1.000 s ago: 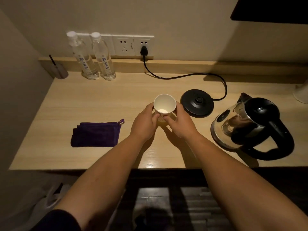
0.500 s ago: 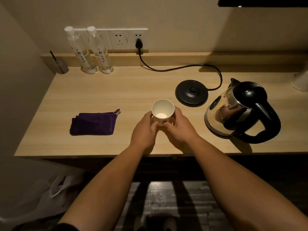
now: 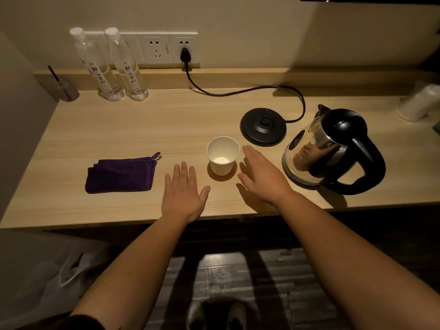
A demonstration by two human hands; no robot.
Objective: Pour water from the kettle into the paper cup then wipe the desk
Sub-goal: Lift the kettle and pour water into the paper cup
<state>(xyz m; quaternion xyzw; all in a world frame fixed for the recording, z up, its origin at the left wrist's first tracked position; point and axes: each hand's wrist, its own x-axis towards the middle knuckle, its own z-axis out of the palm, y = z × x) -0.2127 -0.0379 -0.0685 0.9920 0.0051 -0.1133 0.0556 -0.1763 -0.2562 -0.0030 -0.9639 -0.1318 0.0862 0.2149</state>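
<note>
1. While the paper cup (image 3: pixel 222 155) stands upright and alone near the middle of the desk (image 3: pixel 119 129), both hands lie open to either side of it, neither touching it.
2. Left hand (image 3: pixel 182 196): palm down, fingers straight and close together, thumb spread toward the cup; it holds nothing and sits just left of and nearer the desk's front edge than the cup.
3. Right hand (image 3: pixel 261 177): palm down, fingers extended and slightly spread, empty; it lies just right of the cup, between the cup and the kettle (image 3: pixel 331 148).
4. Kettle: glass-and-metal body with black lid and black handle, standing on the desk off its base, well to the right of the cup, spout toward the wall.
5. Kettle base (image 3: pixel 263 126): a black disc just behind and right of the cup; its cord (image 3: pixel 238 91) runs to a plug in the wall socket (image 3: pixel 183 47).
6. Purple cloth (image 3: pixel 120 175): folded flat on the desk, left of the left hand and apart from it.
7. Two water bottles (image 3: pixel 109 67): upright side by side against the back ledge at far left.
</note>
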